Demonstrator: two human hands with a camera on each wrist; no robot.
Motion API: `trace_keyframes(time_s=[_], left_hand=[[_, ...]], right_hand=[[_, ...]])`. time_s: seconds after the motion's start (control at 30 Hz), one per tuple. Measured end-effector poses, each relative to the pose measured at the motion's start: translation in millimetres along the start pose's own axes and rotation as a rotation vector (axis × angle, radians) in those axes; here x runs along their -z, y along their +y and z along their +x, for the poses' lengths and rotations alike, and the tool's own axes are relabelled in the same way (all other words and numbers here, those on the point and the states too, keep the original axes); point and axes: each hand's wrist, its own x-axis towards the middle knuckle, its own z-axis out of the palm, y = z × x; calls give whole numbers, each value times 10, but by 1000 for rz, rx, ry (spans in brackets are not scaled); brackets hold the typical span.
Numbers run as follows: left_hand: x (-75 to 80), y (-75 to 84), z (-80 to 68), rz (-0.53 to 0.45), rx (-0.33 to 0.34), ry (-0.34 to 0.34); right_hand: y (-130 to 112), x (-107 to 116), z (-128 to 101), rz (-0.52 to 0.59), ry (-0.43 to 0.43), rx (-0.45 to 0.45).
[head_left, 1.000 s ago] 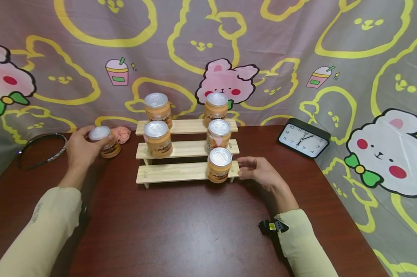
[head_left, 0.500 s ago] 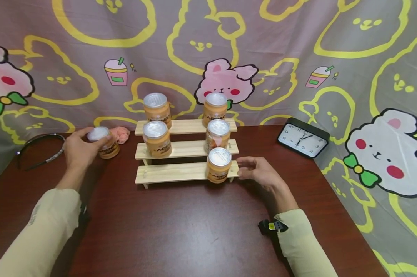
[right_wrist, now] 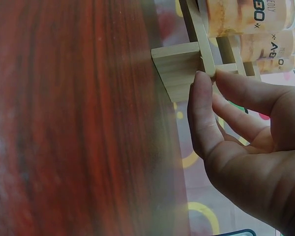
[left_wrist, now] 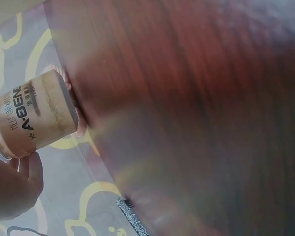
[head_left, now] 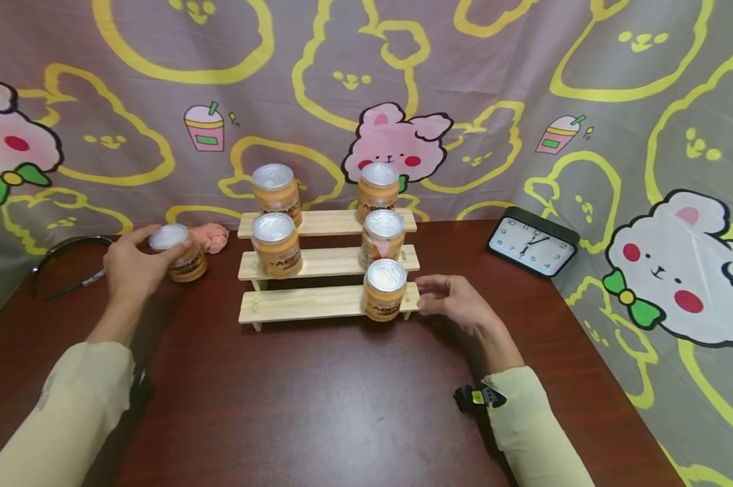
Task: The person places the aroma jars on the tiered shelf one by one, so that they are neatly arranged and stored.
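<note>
- The left hand (head_left: 129,267) grasps a jar (head_left: 174,252) with a silver lid, fingers and thumb curled round its sides, at the left of the worktop (head_left: 342,406).
- From the left wrist view the jar (left_wrist: 32,115) shows an orange label with dark lettering; a fingertip (left_wrist: 32,172) lies just beside its lid end. Whether its base touches the worktop cannot be told.
- A pink ball (head_left: 213,236) lies just behind the jar, and a dark headband (head_left: 68,260) lies further left.
- The right hand (head_left: 458,301) rests at the right end of the lowest step of a wooden rack (head_left: 305,304), its fingers relaxed and holding nothing.
- In the right wrist view the fingertips (right_wrist: 202,83) touch the rack's end piece (right_wrist: 179,69).
- The rack has three steps. Five more jars stand upright on it: two on the top step (head_left: 274,191) (head_left: 379,189), two on the middle step (head_left: 275,243) (head_left: 383,237), one on the lowest step (head_left: 385,289), just beside the right hand.
- A black clock (head_left: 533,243) leans near the cloth backdrop (head_left: 494,81), well to the right of the rack.
</note>
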Motion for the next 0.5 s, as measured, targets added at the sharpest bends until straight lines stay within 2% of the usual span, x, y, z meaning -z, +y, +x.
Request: trace_keyframes(time_s=[0.23,0.5], left_hand=[[59,44,-83,-11,-32,3],[116,72,-150,7,-30,-5]], right_hand=[[27,-9,6,-8,5,30],[31,-8,14,-13,9,40]])
